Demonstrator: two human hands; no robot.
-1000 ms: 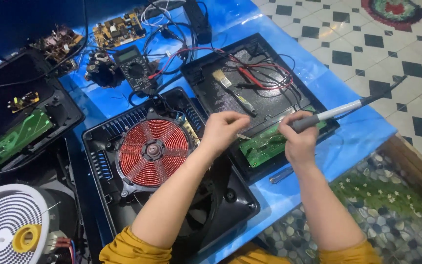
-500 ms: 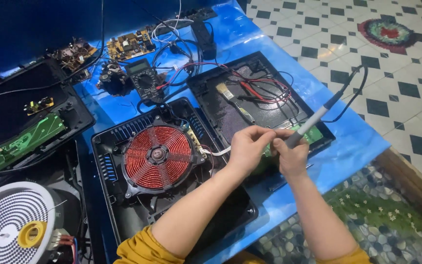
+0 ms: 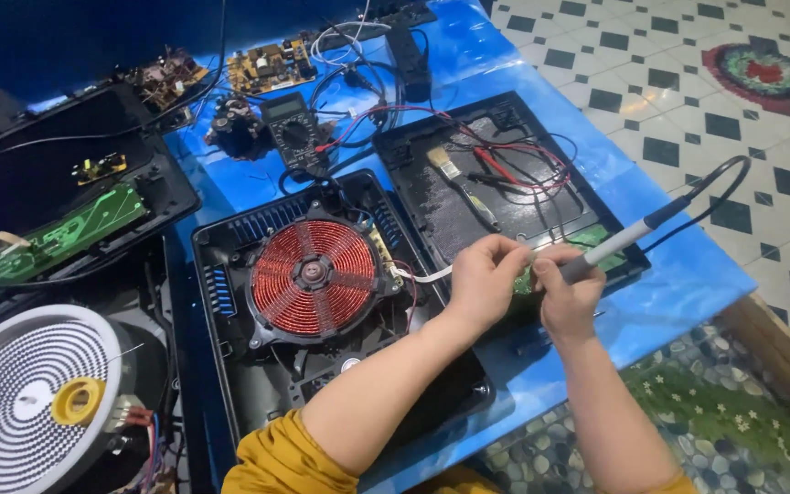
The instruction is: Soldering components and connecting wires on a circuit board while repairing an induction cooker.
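A single head-worn camera provides the only view. It looks steeply down and forward over the wearer's forearms onto a blue table [image 3: 660, 293], from close above. The left hand [image 3: 486, 279] and right hand [image 3: 567, 297] sit right of frame centre, near the lens. The table runs diagonally toward the upper left; a tiled floor [image 3: 688, 73] fills the upper right corner. No second view overlaps.

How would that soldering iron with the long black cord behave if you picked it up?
The soldering iron looks slim and probably light, since the right hand holds it like a pen. Its round handle might roll if laid down. The floppy black cord loops off the table edge and would likely tug it.
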